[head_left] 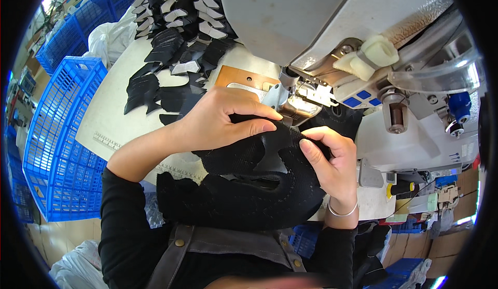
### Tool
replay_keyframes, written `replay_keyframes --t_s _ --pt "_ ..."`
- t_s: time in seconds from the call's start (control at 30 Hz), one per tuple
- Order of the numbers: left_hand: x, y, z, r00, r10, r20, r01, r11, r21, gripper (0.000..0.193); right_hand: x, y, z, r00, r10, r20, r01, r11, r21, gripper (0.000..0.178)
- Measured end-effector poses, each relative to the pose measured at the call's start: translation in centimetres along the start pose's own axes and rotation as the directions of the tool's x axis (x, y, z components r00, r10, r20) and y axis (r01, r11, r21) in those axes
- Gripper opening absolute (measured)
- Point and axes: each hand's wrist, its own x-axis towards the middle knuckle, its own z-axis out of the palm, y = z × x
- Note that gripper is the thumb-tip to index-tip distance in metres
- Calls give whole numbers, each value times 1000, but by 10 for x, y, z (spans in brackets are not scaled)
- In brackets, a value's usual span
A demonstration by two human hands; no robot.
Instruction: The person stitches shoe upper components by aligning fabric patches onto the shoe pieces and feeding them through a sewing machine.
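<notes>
A black mesh fabric piece (pixel 244 201) with stitched lines and a slit-like opening hangs over the near edge of the table, against my apron. My left hand (pixel 223 115) pinches its far edge between thumb and fingers, close to the sewing machine's needle area (pixel 301 107). On the other side, my right hand (pixel 332 159) grips the fabric's right edge with thumb and curled index finger. Part of the far edge runs up beside the presser foot, where my left fingers and the machine head hide the exact contact.
Cut black pieces (pixel 142 92) and rows of white-and-black pieces (pixel 207 9) lie at the far left of the table (pixel 111 118). The grey machine body (pixel 290 14) overhangs the far right. A blue crate (pixel 62 149) stands left; a thread cone (pixel 402 189) sits right.
</notes>
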Motion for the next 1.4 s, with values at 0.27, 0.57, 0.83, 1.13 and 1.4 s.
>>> replay_keyframes --t_s 0.27,0.57,0.83,1.13,1.4 --pt "33 -21 -14 974 -162 158 177 980 -88 18 9 12 -8 986 155 -59 -158 987 -38 23" --pt "69 -34 -21 972 -208 110 219 970 -101 29 14 32 -1 966 206 -155 -131 911 391 21" --pt "68 -48 -24 979 -167 118 159 984 76 28 17 28 15 975 98 -198 0 897 443 14" --pt "0 -19 2 862 482 157 -456 602 655 38 13 24 1 994 91 -59 -60 914 401 28" --pt "19 -31 -8 821 562 100 -515 654 553 24 15 27 17 981 98 -167 -6 876 483 23"
